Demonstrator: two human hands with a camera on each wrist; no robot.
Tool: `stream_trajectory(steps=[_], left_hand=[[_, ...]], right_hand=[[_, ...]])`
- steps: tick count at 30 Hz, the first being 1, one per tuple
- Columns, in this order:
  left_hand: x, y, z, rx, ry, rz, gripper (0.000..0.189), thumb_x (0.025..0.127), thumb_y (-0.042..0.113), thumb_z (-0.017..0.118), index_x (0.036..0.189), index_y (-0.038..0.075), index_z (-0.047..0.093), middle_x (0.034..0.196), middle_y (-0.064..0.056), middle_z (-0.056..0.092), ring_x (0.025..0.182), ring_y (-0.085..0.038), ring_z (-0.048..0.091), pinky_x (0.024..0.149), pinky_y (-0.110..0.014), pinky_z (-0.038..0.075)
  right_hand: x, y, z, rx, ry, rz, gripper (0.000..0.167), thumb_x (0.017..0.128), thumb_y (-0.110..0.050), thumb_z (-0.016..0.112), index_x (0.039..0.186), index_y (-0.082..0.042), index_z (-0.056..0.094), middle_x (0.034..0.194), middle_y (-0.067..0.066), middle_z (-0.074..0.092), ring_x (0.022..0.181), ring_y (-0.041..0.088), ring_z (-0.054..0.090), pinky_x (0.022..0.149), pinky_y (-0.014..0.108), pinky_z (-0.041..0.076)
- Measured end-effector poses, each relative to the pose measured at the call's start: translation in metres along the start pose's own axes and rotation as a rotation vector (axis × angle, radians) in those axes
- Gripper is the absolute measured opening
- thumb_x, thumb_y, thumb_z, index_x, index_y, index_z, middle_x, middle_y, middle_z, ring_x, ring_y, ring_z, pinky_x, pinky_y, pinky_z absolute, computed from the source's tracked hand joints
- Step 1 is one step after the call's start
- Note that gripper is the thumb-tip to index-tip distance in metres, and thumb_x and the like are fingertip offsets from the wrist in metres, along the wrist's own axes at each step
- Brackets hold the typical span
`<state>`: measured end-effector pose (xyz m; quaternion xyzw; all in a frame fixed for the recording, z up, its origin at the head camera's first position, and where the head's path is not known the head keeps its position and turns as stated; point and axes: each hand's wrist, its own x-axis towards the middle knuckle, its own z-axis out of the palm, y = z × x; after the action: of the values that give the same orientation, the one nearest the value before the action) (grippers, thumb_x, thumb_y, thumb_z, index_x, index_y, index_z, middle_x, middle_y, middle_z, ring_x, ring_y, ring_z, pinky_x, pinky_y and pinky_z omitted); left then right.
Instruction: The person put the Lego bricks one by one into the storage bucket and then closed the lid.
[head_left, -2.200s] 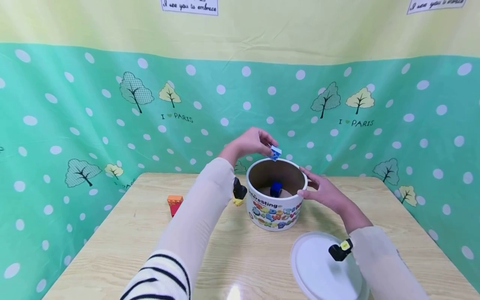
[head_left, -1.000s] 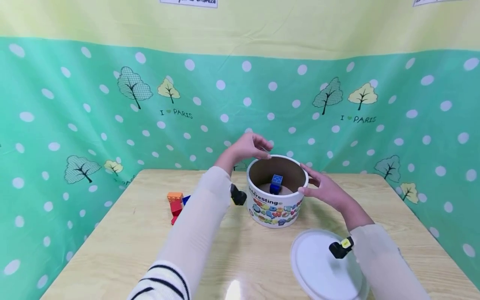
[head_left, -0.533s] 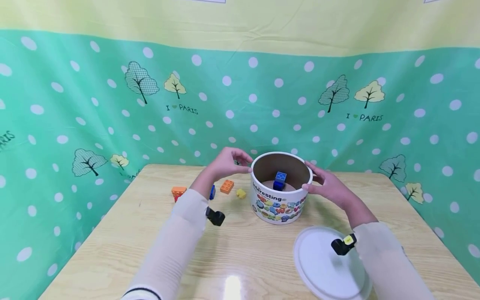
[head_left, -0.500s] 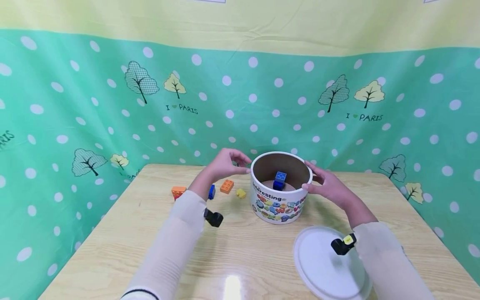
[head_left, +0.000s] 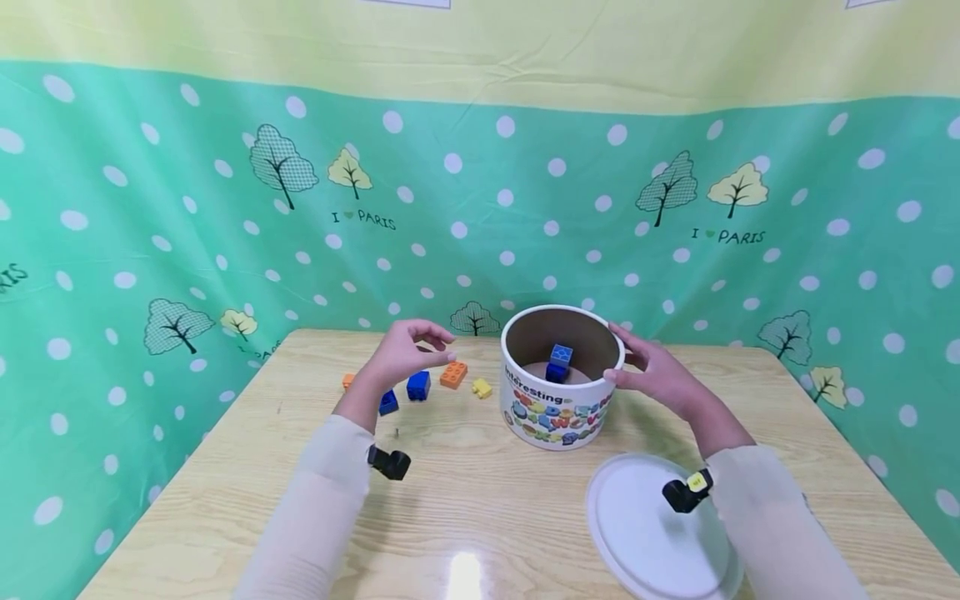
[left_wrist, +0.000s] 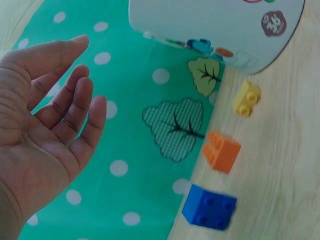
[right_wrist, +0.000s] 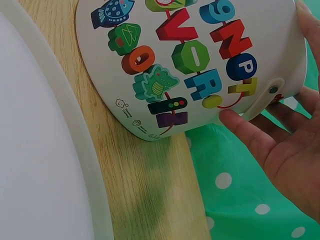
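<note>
A white round bucket (head_left: 551,421) printed with colourful letters stands on the table, with two blue blocks (head_left: 560,357) inside. My right hand (head_left: 663,383) holds its right side; in the right wrist view the thumb presses the wall beside the strap handle (right_wrist: 265,97) and the other fingers are partly hidden. My left hand (head_left: 405,354) hovers left of the bucket, fingers loosely bent, nothing in it. Around and below it lie a blue block (left_wrist: 210,207), an orange block (left_wrist: 222,152) and a yellow block (left_wrist: 246,98), with another blue block (head_left: 387,403) near the wrist.
A white round lid (head_left: 660,525) lies on the wooden table (head_left: 487,500) in front of the bucket, under the right forearm. An orange piece (head_left: 348,381) shows beside the left wrist, mostly covered. A green dotted curtain (head_left: 420,192) hangs behind.
My left hand has let a light blue block go into the bucket, then moved left and down, away from the rim, uncovering blocks on the table. My right hand has stayed on the bucket.
</note>
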<state>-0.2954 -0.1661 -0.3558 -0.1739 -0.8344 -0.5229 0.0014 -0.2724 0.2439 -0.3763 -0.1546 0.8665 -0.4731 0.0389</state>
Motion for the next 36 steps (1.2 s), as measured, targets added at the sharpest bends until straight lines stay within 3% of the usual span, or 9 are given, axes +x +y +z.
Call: stream_trajectory(steps=[16, 27, 36], left_hand=[[-0.039, -0.033, -0.029, 0.016, 0.076, -0.059, 0.03, 0.082, 0.02, 0.08, 0.108, 0.006, 0.07, 0.106, -0.009, 0.065, 0.1, -0.027, 0.059, 0.083, -0.035, 0.054], [-0.065, -0.062, -0.046, -0.021, 0.118, -0.116, 0.031, 0.082, 0.016, 0.08, 0.108, 0.003, 0.069, 0.109, -0.025, 0.063, 0.096, -0.027, 0.06, 0.074, -0.031, 0.057], [-0.085, -0.087, -0.063, 0.027, 0.126, -0.177, 0.043, 0.082, 0.018, 0.081, 0.117, -0.001, 0.066, 0.115, -0.02, 0.064, 0.106, -0.032, 0.058, 0.078, -0.025, 0.054]], right_hand=[[-0.002, 0.0, -0.001, -0.003, 0.003, 0.025, 0.093, 0.086, -0.043, 0.073, 0.157, -0.028, 0.015, 0.16, 0.015, 0.018, 0.141, 0.046, 0.023, 0.103, 0.065, 0.032], [-0.001, 0.0, -0.001, 0.014, 0.001, 0.025, 0.093, 0.087, -0.042, 0.073, 0.158, -0.025, 0.015, 0.16, 0.015, 0.018, 0.141, 0.047, 0.023, 0.103, 0.065, 0.032], [0.0, 0.001, 0.001, 0.026, -0.001, 0.026, 0.093, 0.087, -0.041, 0.073, 0.158, -0.024, 0.015, 0.16, 0.016, 0.019, 0.141, 0.046, 0.023, 0.104, 0.063, 0.033]])
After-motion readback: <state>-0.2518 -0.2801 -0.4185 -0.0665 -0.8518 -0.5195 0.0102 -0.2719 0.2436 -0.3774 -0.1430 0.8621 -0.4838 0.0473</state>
